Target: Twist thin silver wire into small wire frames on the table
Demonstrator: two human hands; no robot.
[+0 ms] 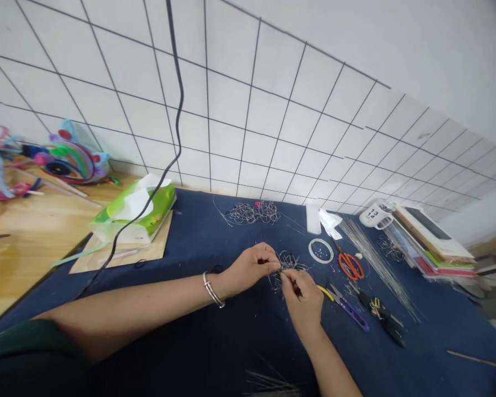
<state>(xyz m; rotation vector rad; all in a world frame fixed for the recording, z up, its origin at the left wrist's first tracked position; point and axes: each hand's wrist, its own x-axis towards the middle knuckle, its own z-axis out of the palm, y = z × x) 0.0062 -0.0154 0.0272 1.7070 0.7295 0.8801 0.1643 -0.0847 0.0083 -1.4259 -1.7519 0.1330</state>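
Observation:
Over the dark blue cloth, both hands work close together at a tangled piece of thin wire (290, 260). My left hand (256, 266), with a silver bangle at its wrist, is closed, thumb and forefinger pinching the wire's left side. On the near right side my right hand (305, 300) is closed in a pinch on the same wire piece. The hands partly cover it, so its full shape is hidden. Scissors with a purple handle (355, 315) lie just right of my right hand. Beyond the hands sit curled wire shapes (252, 213) with a small red bit.
Orange-handled scissors (350, 266), a white ring dish (321, 251) with small beads, black pliers (382, 318) and straight wires (380, 264) lie to the right. A mug (374, 215) stands by stacked books (434, 242). Leftward are a tissue pack (161, 207) and a hanging black cable (177, 121).

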